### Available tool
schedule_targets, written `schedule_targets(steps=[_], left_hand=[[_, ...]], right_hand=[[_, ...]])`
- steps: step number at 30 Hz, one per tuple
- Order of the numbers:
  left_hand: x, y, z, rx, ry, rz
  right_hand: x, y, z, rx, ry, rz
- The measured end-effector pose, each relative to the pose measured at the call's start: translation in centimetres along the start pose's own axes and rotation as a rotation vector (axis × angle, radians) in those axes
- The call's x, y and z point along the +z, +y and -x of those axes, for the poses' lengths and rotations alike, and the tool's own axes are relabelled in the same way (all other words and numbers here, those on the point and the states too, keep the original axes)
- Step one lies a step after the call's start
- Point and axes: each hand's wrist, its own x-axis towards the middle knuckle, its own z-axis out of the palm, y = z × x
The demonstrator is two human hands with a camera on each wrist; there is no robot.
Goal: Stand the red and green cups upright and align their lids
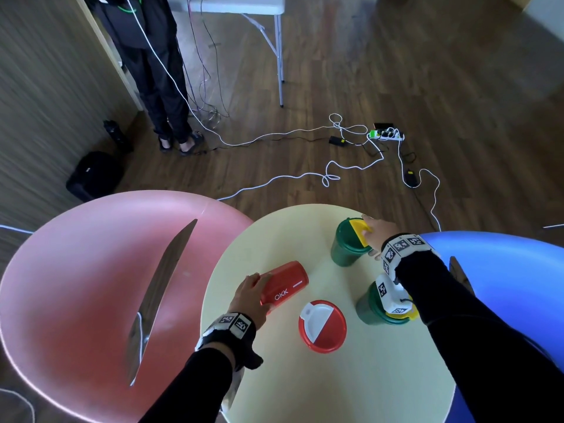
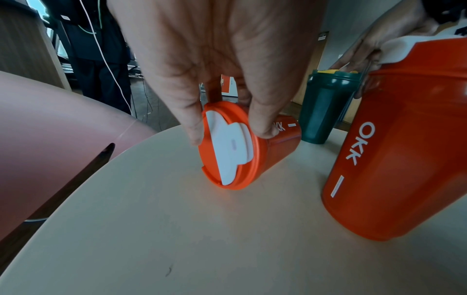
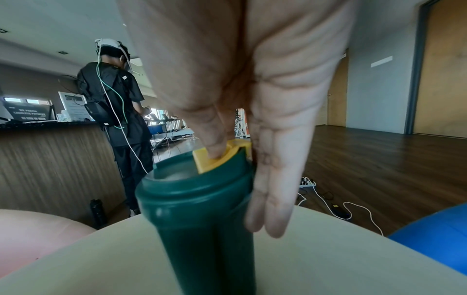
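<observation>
Gripping the lid end of a red cup (image 1: 285,285) that is lying on its side on the round cream desk (image 1: 351,386), the left hand (image 1: 251,296) is curling its fingers (image 2: 262,123) and thumb around the red lid rim; the cup's base is pointing away from the person, and its white "OKK" lettering is facing up. Pinching the yellow flap (image 3: 217,157) on the lid of the far green cup (image 1: 348,244), the right hand (image 1: 377,233) is pressing its thumb on the flap's top while its other fingers (image 3: 272,199) are lying straight down the cup's side; this cup is standing upright near the desk's far edge. Standing upright between the two hands is a second red cup (image 1: 323,326), its red-and-white lid facing up. Standing upright under the right forearm is a second green cup (image 1: 370,309) with a yellow lid part showing. Flanking the desk are a pink chair (image 1: 76,285) on the left and a blue chair (image 1: 518,270) on the right. Trailing over the wooden floor beyond are white cables (image 1: 274,180) and a power strip (image 1: 386,134); another person (image 1: 152,71) in dark clothes is standing by a wood-panelled counter.
</observation>
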Motion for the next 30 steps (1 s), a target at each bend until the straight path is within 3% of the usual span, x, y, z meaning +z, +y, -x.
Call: schedule_targets(steps=[18, 23, 30], left_hand=[[0.1, -0.4, 0.2, 0.012, -0.011, 0.037], [-0.2, -0.8, 0.0, -0.022, -0.091, 0.005], [-0.8, -0.1, -0.3, -0.089, -0.104, -0.008]], right_hand=[[0.2, 2.6, 2.4, -0.011, 0.042, -0.039], [1.3, 4.0, 4.6, -0.003, 0.002, -0.065], [3.6, 5.2, 7.6, 0.029, -0.093, -0.025]])
